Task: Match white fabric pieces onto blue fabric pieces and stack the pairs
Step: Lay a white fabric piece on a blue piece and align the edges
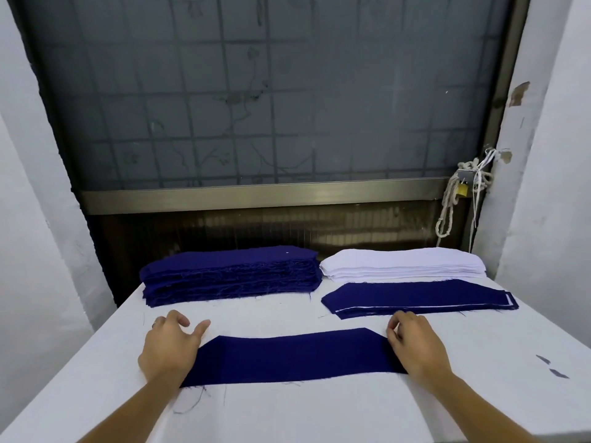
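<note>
1. Your left hand (pixel 169 346) rests on the left end of the single blue piece (pixel 294 356), grip wide, fingers relaxed, holding nothing.
2. Your right hand (pixel 415 343) sits at that piece's right end, fingers curled; you cannot tell whether its grip pinches the cloth.
3. The blue piece lies flat on the near tabletop (pixel 319 410).
4. Far left sits the blue stack (pixel 230 273), far right the white stack (pixel 403 263). Just nearer than the white stack lies a matched pair (pixel 415 295), white edge showing.

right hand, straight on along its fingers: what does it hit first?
Likely the near edge of the paired pile, blue with a white rim showing, just beyond the right hand. Depth is unclear.
</note>
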Tool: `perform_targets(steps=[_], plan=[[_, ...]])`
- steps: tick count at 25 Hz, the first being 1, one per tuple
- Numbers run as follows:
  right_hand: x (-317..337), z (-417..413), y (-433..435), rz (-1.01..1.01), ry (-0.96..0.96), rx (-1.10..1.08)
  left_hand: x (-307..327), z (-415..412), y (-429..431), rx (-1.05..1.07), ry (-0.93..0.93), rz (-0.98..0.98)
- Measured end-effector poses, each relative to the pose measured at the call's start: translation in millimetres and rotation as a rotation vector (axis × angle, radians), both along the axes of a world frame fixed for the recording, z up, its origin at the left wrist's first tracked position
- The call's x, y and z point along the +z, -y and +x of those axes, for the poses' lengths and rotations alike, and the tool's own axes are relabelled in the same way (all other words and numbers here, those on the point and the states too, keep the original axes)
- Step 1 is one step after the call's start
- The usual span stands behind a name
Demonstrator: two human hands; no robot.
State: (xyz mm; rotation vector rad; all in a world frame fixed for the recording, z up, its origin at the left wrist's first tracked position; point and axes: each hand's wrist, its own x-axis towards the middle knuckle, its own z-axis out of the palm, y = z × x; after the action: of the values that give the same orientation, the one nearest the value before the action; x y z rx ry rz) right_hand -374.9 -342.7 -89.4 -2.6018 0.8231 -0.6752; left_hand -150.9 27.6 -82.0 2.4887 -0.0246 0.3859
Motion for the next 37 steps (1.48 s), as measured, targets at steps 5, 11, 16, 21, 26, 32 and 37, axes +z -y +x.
perform_targets(steps=[5, 11, 16, 21, 26, 32, 37], plan=[[35.7, 35.6, 35.7, -0.033, -0.004, 0.047, 41.6, 5.7, 82.0, -0.320, 0.204, -0.031], [54.1, 85.6, 96.7, -0.034, 0.029, -0.023, 81.9, 24.5, 228.0, -0.621, 0.054, -0.030], [38.8, 126.8, 154.0, -0.084, 0.010, -0.049, 66.4, 48.9, 330.1, -0.726, -0.032, 0.075], [20.6, 166.8, 193.4, -0.130, -0.004, -0.021, 48.4, 81.6, 384.7, -0.627, -0.096, 0.234], [10.6, 190.6, 203.4, -0.159, 0.003, -0.032, 36.8, 93.5, 397.8, -0.618, -0.095, 0.126], [7.8, 188.8, 192.7, -0.164, 0.012, -0.004, 40.7, 90.1, 392.9, -0.874, -0.046, 0.090], [28.7, 193.8, 171.3, -0.090, 0.125, 0.167, 59.8, 64.9, 392.8, -1.008, 0.060, -0.036]])
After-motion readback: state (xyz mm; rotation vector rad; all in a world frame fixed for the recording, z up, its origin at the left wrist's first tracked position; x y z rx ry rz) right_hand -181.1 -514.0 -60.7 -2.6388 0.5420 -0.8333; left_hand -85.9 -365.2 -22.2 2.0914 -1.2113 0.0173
